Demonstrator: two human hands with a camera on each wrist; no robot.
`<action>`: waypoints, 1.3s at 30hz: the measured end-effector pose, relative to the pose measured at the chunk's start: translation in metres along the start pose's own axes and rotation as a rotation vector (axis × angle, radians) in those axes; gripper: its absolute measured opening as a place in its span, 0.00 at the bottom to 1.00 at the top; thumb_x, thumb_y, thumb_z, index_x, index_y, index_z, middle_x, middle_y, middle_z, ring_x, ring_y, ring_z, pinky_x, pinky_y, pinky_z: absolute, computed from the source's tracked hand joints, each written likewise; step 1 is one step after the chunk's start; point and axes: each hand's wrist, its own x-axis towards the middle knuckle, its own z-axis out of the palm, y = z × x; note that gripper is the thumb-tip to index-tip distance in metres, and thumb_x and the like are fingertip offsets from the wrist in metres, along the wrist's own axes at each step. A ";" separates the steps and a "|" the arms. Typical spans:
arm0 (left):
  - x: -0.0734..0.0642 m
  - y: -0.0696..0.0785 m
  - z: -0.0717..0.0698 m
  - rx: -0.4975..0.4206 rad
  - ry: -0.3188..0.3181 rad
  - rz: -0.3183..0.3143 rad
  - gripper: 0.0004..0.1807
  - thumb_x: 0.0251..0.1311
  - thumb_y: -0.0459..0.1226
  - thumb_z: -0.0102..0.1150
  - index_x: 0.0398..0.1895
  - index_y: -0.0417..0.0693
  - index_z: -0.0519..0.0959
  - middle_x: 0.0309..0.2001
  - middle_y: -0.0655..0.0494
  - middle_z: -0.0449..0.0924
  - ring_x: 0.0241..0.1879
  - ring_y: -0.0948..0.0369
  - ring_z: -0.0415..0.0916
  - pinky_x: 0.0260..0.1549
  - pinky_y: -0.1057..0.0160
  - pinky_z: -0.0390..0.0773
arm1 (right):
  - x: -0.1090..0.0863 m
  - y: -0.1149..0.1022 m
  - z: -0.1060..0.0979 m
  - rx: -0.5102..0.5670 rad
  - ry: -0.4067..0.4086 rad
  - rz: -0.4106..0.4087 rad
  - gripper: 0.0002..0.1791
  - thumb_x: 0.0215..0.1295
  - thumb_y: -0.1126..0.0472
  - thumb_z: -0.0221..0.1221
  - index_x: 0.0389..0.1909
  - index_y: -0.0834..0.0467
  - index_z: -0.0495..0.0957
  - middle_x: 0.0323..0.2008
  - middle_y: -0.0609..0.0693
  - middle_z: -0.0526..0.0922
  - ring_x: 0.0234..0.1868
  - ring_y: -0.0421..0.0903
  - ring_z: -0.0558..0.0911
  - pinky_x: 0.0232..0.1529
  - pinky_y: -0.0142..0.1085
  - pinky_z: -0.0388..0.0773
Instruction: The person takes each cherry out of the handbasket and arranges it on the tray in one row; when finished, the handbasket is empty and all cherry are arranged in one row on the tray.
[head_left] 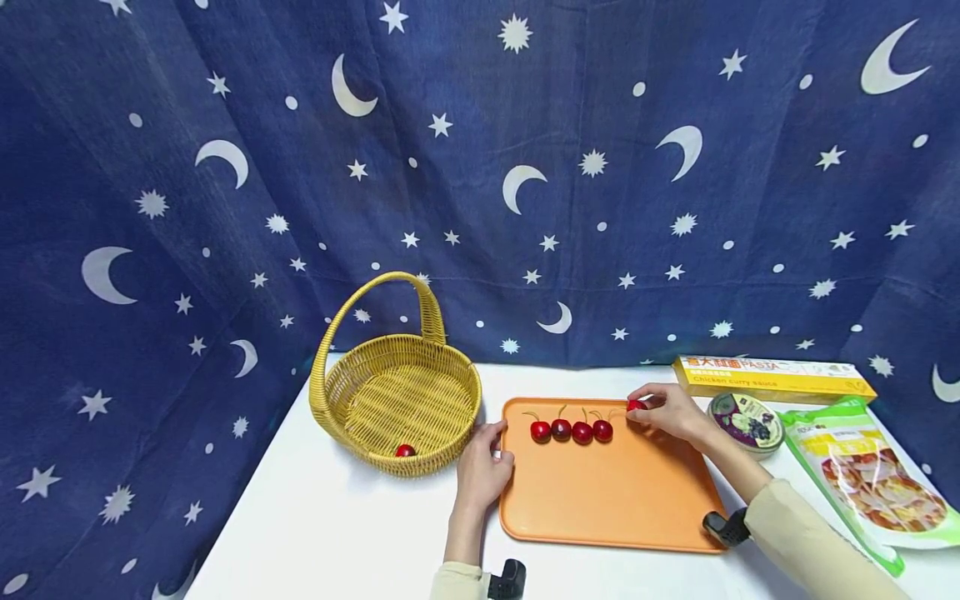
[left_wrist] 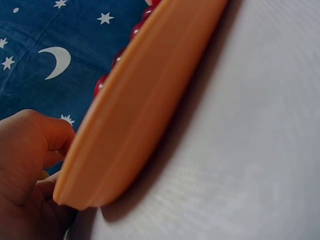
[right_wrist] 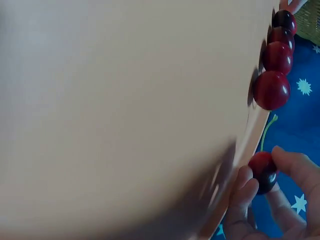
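My right hand (head_left: 671, 410) pinches a red cherry (right_wrist: 263, 172) between thumb and fingers, near the back right of the orange tray (head_left: 600, 492). The cherry's green stem (right_wrist: 268, 131) points away from the fingertips. To its left, several dark red cherries (head_left: 582, 432) sit in a row along the tray's back edge, most with stems up. My left hand (head_left: 483, 469) holds the tray's left edge, with fingers curled at the rim in the left wrist view. Beside that hand is a yellow wicker basket (head_left: 324, 392) with a tall handle and one cherry (head_left: 405, 451) inside.
Right of the tray stand a yellow pasta box (head_left: 776, 379), a round tub with a fruit-printed lid (head_left: 746, 421) and a green-edged food bag (head_left: 873, 479). A blue curtain with moons and stars (head_left: 480, 208) hangs behind the white table (head_left: 315, 517).
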 end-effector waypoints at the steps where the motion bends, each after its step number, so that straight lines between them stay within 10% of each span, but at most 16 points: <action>1: 0.000 0.000 0.000 0.002 -0.001 0.001 0.26 0.44 0.27 0.58 0.53 0.38 0.81 0.42 0.51 0.81 0.37 0.58 0.77 0.33 0.63 0.73 | 0.000 0.000 0.001 0.023 -0.007 0.020 0.20 0.56 0.71 0.64 0.47 0.78 0.74 0.28 0.56 0.82 0.24 0.47 0.83 0.23 0.44 0.81; 8: 0.000 0.000 -0.001 0.012 -0.008 -0.004 0.27 0.44 0.28 0.58 0.54 0.39 0.81 0.37 0.54 0.79 0.34 0.60 0.74 0.32 0.63 0.72 | -0.002 0.005 0.007 0.046 -0.013 0.044 0.20 0.52 0.76 0.62 0.46 0.81 0.72 0.34 0.64 0.84 0.29 0.43 0.82 0.30 0.36 0.82; 25: 0.001 0.001 -0.002 0.008 -0.007 -0.003 0.27 0.44 0.28 0.58 0.53 0.39 0.81 0.38 0.53 0.80 0.35 0.59 0.75 0.33 0.62 0.73 | -0.007 0.007 0.018 -0.158 0.045 0.046 0.20 0.44 0.63 0.75 0.34 0.68 0.76 0.24 0.50 0.79 0.27 0.44 0.74 0.24 0.31 0.69; 39: 0.000 0.000 -0.002 -0.006 -0.004 0.001 0.27 0.44 0.27 0.59 0.54 0.39 0.81 0.44 0.51 0.82 0.40 0.56 0.78 0.38 0.60 0.76 | -0.010 0.004 0.012 -0.082 -0.037 0.142 0.22 0.57 0.54 0.69 0.41 0.68 0.75 0.28 0.53 0.83 0.29 0.47 0.82 0.29 0.38 0.76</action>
